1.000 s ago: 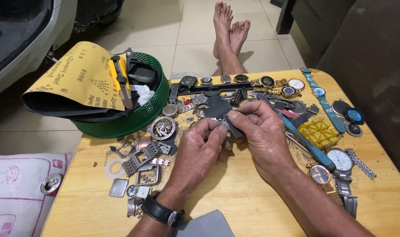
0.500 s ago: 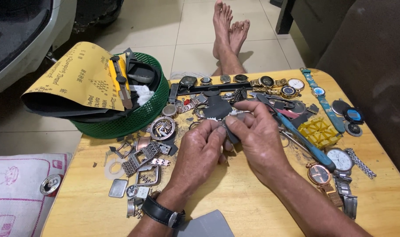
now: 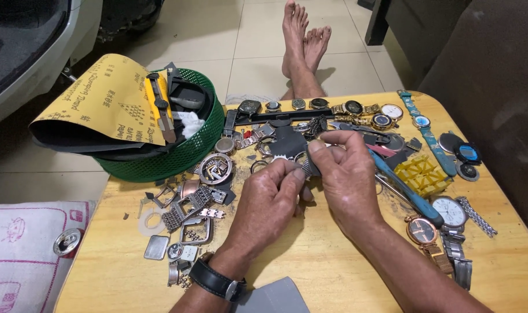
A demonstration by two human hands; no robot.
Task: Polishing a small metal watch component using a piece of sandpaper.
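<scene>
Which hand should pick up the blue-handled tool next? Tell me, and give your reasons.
Probably the right hand. The blue-handled tool lies just to its right on the wooden table. The left hand sits on the far side and would have to cross over the small metal part both hands pinch.

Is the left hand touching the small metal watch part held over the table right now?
Touching. The head view shows the left hand with its fingertips pinched on the small metal watch part, and the right hand holds it from the other side.
</scene>
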